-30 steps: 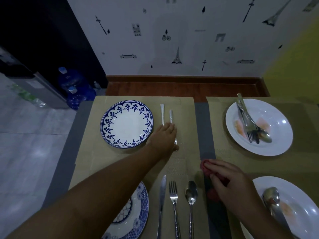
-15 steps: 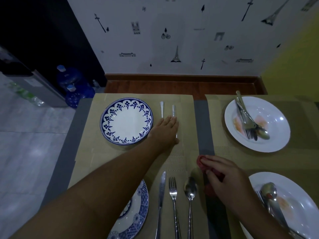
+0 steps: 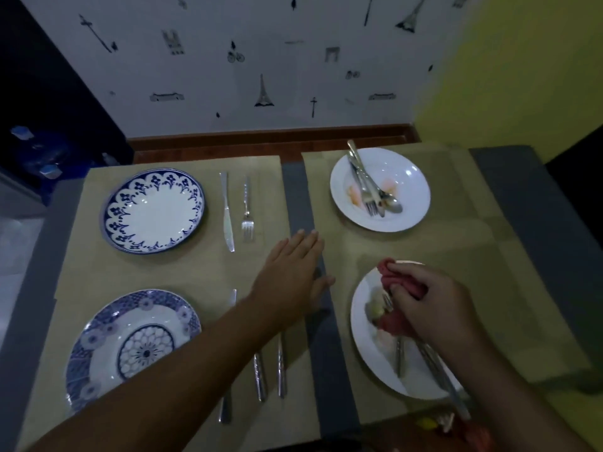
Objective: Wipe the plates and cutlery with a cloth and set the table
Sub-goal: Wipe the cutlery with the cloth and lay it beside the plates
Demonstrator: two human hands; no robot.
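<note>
My right hand (image 3: 430, 305) grips a red cloth (image 3: 399, 282) above the near white plate (image 3: 375, 347), which carries smears and cutlery (image 3: 398, 353). My left hand (image 3: 293, 272) is flat with straight fingers over the grey strip between the mats, holding nothing. On the left mat a blue-rimmed plate (image 3: 153, 210) lies at the back with a knife (image 3: 226, 213) and a fork (image 3: 247, 210) beside it. A second patterned blue plate (image 3: 130, 340) lies in front, with cutlery (image 3: 261, 373) partly hidden under my left forearm. A far white plate (image 3: 380, 189) holds smears and a fork, spoon and knife (image 3: 368, 184).
Tan placemats (image 3: 456, 243) cover a grey table (image 3: 528, 203) that stands against a patterned white wall with a wooden skirting. Blue water bottles (image 3: 42, 151) stand on the floor at the left. Small red and yellow items (image 3: 437, 422) lie at the table's near edge.
My left hand has come away from the far knife and fork and moved right, toward the grey strip. My right hand has carried the red cloth from the strip to over the near white plate.
</note>
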